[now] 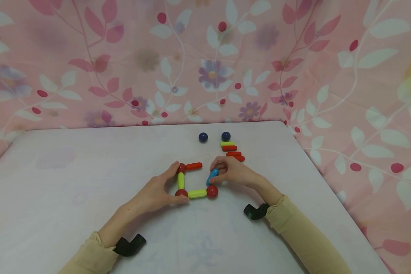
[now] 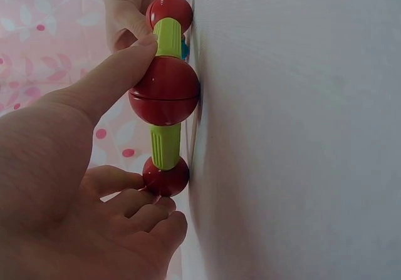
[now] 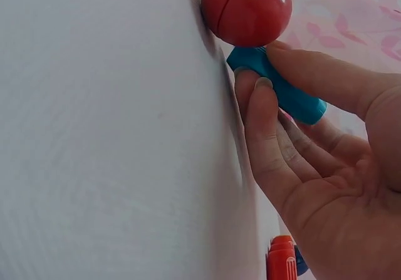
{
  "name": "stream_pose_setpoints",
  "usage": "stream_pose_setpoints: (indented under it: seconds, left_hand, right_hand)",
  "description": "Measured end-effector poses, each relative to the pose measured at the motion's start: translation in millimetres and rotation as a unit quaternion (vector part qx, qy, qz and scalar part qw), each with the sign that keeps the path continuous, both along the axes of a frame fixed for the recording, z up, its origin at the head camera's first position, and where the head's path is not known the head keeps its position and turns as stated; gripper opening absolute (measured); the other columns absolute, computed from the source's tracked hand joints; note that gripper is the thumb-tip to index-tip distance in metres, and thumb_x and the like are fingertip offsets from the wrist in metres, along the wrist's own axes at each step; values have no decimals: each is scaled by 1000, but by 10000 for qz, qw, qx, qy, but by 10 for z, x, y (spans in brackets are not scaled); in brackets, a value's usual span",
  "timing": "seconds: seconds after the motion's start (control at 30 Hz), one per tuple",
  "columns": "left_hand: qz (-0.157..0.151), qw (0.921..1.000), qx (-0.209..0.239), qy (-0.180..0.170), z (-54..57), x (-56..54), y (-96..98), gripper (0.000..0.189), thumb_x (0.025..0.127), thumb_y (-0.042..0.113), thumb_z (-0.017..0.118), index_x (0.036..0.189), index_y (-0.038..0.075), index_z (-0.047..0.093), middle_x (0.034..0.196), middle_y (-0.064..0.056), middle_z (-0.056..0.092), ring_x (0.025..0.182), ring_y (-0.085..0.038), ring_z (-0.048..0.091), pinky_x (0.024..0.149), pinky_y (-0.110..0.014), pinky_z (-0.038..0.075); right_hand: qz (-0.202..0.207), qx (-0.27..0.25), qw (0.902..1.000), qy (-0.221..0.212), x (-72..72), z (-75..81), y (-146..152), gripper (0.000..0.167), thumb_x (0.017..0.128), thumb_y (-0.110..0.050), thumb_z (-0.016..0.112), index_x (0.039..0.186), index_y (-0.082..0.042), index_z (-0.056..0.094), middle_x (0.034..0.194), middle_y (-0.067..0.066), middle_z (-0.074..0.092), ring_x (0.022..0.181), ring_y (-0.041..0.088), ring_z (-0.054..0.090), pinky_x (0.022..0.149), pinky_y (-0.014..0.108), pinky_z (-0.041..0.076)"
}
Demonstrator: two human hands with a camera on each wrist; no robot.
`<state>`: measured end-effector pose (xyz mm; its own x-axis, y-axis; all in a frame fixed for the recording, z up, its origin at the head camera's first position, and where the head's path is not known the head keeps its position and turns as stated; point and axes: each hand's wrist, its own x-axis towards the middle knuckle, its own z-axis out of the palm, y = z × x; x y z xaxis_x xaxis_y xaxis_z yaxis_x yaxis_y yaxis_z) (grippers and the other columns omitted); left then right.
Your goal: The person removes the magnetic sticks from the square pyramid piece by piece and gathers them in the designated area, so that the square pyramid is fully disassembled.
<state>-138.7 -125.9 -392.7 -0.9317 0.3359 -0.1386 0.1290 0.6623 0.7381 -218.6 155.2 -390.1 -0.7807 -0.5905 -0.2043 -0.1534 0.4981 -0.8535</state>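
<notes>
A partial frame of balls and rods lies on the white table. It has three red balls (image 1: 212,191) (image 2: 164,92), two yellow-green rods (image 1: 197,194) and a red rod (image 1: 193,166) reaching right from the far-left ball. My left hand (image 1: 155,192) holds its left side, the thumb pressed by the near-left ball and the fingers at the far-left ball. Between thumb and fingers, my right hand (image 1: 236,171) pinches a blue rod (image 3: 291,95). One end of that rod points at the near-right red ball (image 3: 247,10) and overlaps it slightly in the right wrist view.
Two dark blue balls (image 1: 203,137) sit toward the back of the table (image 1: 89,171). Beyond my right hand lie a loose yellow-green rod (image 1: 227,144) and several red rods (image 1: 229,148). A pink floral cloth (image 1: 191,64) hangs behind and to the right.
</notes>
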Motion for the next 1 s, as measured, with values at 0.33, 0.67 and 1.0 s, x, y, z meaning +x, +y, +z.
stream_pose_setpoints:
  seconds: [0.33,0.67,1.0]
  left_hand:
    - [-13,10000,-16,9,13,-4,-6,111,75,50,84,161,18,21,165,-5,26,151,-32,26,113,-60,35]
    - [8,10000,-10,-13,-15,-2,14,111,76,51,83,161,18,20,166,-3,25,152,-30,24,114,-59,34]
    - [-26,10000,-1,8,-13,5,-9,111,76,51,83,161,18,20,166,-3,24,153,-30,23,115,-59,33]
  right_hand:
    - [110,-65,9999,65,12,11,-2,29,86,-24,80,109,-11,67,96,3,73,90,19,69,85,32,56]
    - [-639,-120,9968,462,0,110,139,20,86,-29,80,101,-17,74,98,1,75,96,18,70,94,38,54]
    - [-1693,-451,9836,424,0,145,509,31,86,-36,79,111,-18,75,117,0,70,110,20,68,102,43,51]
